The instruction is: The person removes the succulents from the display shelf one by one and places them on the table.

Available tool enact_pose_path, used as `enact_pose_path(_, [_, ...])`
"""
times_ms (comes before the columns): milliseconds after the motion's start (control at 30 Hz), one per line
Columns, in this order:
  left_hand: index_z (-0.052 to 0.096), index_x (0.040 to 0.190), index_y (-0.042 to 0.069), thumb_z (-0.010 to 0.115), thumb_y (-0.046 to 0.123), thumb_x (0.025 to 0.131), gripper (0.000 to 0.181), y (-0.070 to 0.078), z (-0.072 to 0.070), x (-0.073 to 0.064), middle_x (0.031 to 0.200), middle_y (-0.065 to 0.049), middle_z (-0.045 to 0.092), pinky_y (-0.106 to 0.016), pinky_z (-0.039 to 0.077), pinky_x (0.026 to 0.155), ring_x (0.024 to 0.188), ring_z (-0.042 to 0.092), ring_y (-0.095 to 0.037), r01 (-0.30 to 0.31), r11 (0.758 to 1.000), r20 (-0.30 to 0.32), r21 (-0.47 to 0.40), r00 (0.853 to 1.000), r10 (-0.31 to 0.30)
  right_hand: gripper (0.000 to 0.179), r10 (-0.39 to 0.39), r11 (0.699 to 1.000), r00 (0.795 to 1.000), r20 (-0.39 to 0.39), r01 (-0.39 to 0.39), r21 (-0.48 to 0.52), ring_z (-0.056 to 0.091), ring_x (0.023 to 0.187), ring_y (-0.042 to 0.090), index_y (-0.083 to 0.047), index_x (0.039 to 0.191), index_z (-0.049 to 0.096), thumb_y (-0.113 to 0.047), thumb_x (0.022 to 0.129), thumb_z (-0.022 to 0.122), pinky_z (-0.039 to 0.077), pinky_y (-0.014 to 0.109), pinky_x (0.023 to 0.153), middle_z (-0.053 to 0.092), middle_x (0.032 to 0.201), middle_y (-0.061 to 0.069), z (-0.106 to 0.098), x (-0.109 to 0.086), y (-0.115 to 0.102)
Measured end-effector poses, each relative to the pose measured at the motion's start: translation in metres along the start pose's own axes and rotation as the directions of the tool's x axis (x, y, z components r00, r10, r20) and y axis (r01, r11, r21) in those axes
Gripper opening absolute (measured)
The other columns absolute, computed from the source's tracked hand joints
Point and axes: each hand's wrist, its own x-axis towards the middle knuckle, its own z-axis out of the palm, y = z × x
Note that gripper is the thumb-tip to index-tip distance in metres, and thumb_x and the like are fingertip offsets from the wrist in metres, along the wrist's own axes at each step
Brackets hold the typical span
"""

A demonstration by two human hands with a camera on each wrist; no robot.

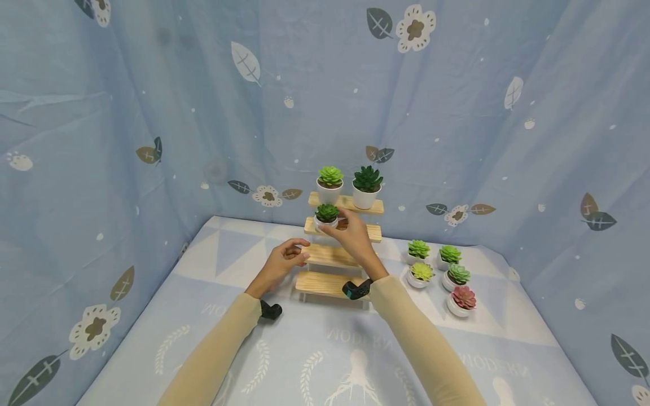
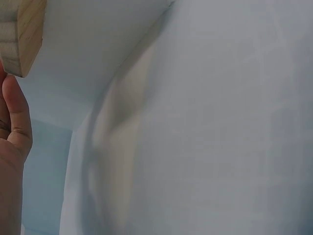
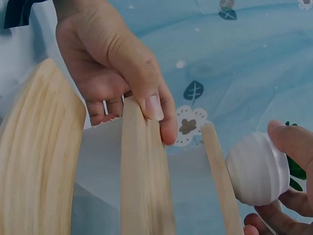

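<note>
A wooden tiered plant stand (image 1: 331,255) with several steps stands at the middle back of the table. In the head view, my right hand (image 1: 350,234) grips the white round pot of a dark green potted succulent (image 1: 326,213) over the left part of the second step from the top. Fingers and thumb sit around that pot (image 3: 258,169) in the right wrist view, its base at the step's edge. My left hand (image 1: 282,262) holds the left end of the step below, thumb and fingers pinching the board (image 3: 142,171). In the left wrist view, that hand (image 2: 14,115) shows only partly.
On the top step stand a light green potted succulent (image 1: 330,183) and a dark green one (image 1: 367,189). Several more potted succulents, including a yellow-green one (image 1: 420,274) and a red one (image 1: 462,301), stand right of the stand. A patterned blue curtain (image 1: 325,101) hangs behind.
</note>
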Motion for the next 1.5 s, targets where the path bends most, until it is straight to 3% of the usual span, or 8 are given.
enact_pose_path(167, [0.063, 0.133, 0.006, 0.074, 0.018, 0.098, 0.039, -0.001, 0.000, 0.001, 0.104, -0.015, 0.066, -0.062, 0.054, 0.094, 0.098, 0.066, -0.045, -0.002, 1.000, -0.002, -0.008, 1.000, 0.002, 0.070, 0.008, 1.000, 1.000, 0.007, -0.008, -0.005, 0.064, 0.111, 0.023, -0.017, 0.149, 0.054, -0.047, 0.091, 0.079, 0.058, 0.045, 0.088, 0.062, 0.129, 0.006, 0.001, 0.001, 0.002])
enact_pose_path(433, [0.061, 0.135, 0.003, 0.073, 0.018, 0.099, 0.041, 0.000, 0.000, 0.000, 0.103, -0.014, 0.067, -0.064, 0.052, 0.094, 0.094, 0.069, -0.032, -0.012, 1.000, 0.003, -0.011, 1.000, 0.012, 0.072, 0.045, 0.999, 0.999, 0.008, -0.045, -0.004, 0.062, 0.108, 0.022, -0.018, 0.146, 0.055, -0.051, 0.088, 0.080, 0.056, 0.044, 0.085, 0.062, 0.125, 0.004, 0.000, 0.000, 0.001])
enact_pose_path(667, [0.061, 0.135, 0.004, 0.072, 0.017, 0.099, 0.040, -0.001, 0.000, -0.003, 0.103, -0.012, 0.068, -0.056, 0.057, 0.090, 0.098, 0.066, -0.045, -0.008, 1.000, 0.003, -0.004, 1.000, 0.008, 0.067, 0.062, 0.998, 0.998, 0.028, -0.062, 0.008, 0.060, 0.103, 0.021, -0.021, 0.143, 0.057, -0.051, 0.088, 0.081, 0.055, 0.042, 0.080, 0.060, 0.122, 0.002, 0.000, -0.001, 0.002])
enact_pose_path(1000, [0.061, 0.136, 0.007, 0.073, 0.022, 0.099, 0.042, -0.001, 0.000, -0.002, 0.106, -0.014, 0.067, -0.064, 0.052, 0.095, 0.104, 0.060, -0.056, 0.015, 1.000, 0.000, -0.012, 1.000, -0.015, 0.072, 0.064, 0.997, 0.998, -0.002, -0.064, 0.031, 0.061, 0.103, 0.022, -0.020, 0.146, 0.055, -0.050, 0.086, 0.082, 0.055, 0.043, 0.081, 0.061, 0.121, 0.005, -0.003, -0.005, 0.002])
enact_pose_path(1333, [0.059, 0.138, 0.006, 0.073, 0.023, 0.099, 0.044, -0.002, -0.001, 0.001, 0.107, -0.014, 0.066, -0.060, 0.053, 0.096, 0.104, 0.062, -0.050, 0.019, 1.000, 0.006, -0.011, 1.000, -0.019, 0.079, 0.092, 0.992, 0.996, -0.018, -0.090, 0.089, 0.062, 0.109, 0.024, -0.020, 0.151, 0.050, -0.048, 0.085, 0.084, 0.056, 0.046, 0.087, 0.063, 0.118, 0.005, -0.009, -0.009, -0.002])
enact_pose_path(1500, [0.060, 0.137, 0.005, 0.074, 0.022, 0.099, 0.044, -0.002, -0.001, 0.000, 0.108, -0.016, 0.064, -0.065, 0.050, 0.097, 0.104, 0.061, -0.051, 0.028, 0.999, 0.012, -0.035, 1.000, -0.028, 0.082, 0.097, 0.991, 0.995, -0.018, -0.095, 0.091, 0.062, 0.110, 0.025, -0.019, 0.153, 0.048, -0.049, 0.085, 0.084, 0.057, 0.046, 0.087, 0.063, 0.119, 0.006, -0.012, -0.014, -0.002])
